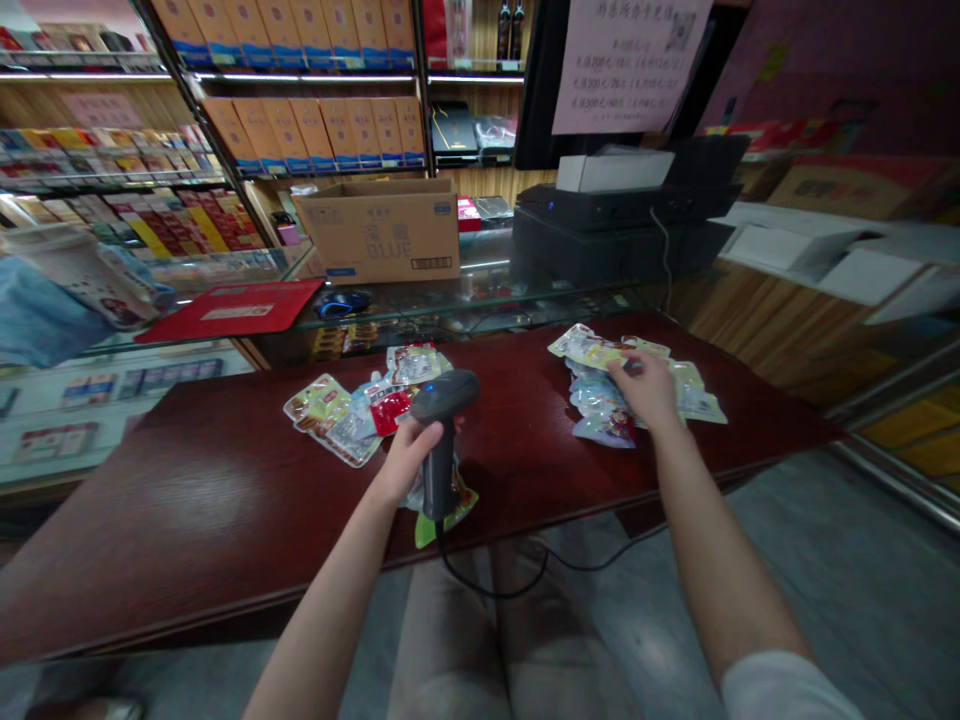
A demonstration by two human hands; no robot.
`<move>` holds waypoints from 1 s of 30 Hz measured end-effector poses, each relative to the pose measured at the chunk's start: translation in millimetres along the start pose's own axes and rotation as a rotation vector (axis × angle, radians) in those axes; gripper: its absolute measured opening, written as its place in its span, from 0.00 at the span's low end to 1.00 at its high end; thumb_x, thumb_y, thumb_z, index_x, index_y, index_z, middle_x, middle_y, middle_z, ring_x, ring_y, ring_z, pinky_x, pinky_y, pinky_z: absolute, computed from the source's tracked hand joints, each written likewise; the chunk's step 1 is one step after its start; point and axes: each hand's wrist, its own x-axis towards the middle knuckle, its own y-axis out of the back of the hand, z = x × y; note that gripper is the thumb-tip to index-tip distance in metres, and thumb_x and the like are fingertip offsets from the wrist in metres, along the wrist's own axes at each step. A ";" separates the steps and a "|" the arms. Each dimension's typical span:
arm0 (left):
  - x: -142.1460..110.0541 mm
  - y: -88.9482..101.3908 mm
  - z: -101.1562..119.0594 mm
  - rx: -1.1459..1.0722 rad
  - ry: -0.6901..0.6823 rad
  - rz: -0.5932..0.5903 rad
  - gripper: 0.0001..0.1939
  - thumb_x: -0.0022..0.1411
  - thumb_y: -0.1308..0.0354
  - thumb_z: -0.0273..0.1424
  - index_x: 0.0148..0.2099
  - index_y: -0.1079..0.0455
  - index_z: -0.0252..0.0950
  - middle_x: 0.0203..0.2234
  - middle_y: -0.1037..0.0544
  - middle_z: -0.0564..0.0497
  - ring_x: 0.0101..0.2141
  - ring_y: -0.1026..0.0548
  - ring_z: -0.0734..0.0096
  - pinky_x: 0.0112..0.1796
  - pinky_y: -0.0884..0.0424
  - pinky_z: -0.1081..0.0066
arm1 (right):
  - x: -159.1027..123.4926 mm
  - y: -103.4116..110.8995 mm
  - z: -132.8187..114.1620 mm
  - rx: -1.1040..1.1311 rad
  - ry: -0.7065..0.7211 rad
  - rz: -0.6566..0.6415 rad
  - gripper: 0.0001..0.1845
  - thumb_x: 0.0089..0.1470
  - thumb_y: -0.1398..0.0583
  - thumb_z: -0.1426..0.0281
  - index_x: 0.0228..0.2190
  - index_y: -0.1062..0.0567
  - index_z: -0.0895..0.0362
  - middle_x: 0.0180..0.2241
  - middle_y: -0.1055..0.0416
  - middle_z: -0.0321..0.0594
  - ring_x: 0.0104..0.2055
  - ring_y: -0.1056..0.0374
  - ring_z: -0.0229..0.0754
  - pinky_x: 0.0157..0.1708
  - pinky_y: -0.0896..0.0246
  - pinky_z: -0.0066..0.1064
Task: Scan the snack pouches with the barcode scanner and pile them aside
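My left hand (409,455) is wrapped round the handle of a dark grey barcode scanner (442,400), held upright above the table's front part. Behind and beneath the scanner lie several snack packets (330,415), one with a green corner poking out below it. My right hand (645,385) rests on a second pile at the right, its fingertips touching a pale yellow and white snack packet (592,347) on top. A purple packet (604,428) lies at the front of that pile. Whether the right fingers grip the top packet is hard to see.
Both piles lie on a dark red wooden table (202,500). Behind it stand a glass counter with a cardboard box (382,235), a red folder (240,308), a computer mouse (343,303) and black machines (622,235). The scanner's cable (499,595) hangs over the front edge.
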 end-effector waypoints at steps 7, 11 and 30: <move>-0.7 1.3 -0.7 0.007 -0.011 0.013 0.29 0.45 0.31 0.56 0.34 0.22 0.34 0.24 0.21 0.47 0.31 0.23 0.62 0.37 0.26 0.66 | -6.2 -2.3 -10.8 -0.233 0.119 -0.053 0.21 0.57 0.44 0.57 0.43 0.21 0.58 0.40 0.27 0.52 0.47 0.33 0.57 0.52 0.41 0.50; 0.2 2.1 -0.1 0.024 -0.030 -0.009 0.30 0.47 0.33 0.56 0.36 0.21 0.33 0.29 0.19 0.45 0.34 0.21 0.59 0.39 0.27 0.65 | -12.1 -0.5 -19.3 -0.262 0.096 -0.038 0.21 0.58 0.45 0.58 0.46 0.22 0.57 0.42 0.30 0.52 0.47 0.35 0.57 0.52 0.42 0.51; 1.6 28.3 14.4 -0.231 -0.016 0.377 0.28 0.42 0.33 0.56 0.30 0.30 0.35 0.15 0.33 0.57 0.15 0.36 0.78 0.17 0.41 0.75 | -55.0 -95.9 -159.2 0.167 0.213 -0.508 0.09 0.57 0.41 0.68 0.41 0.24 0.52 0.38 0.23 0.41 0.39 0.28 0.46 0.46 0.36 0.40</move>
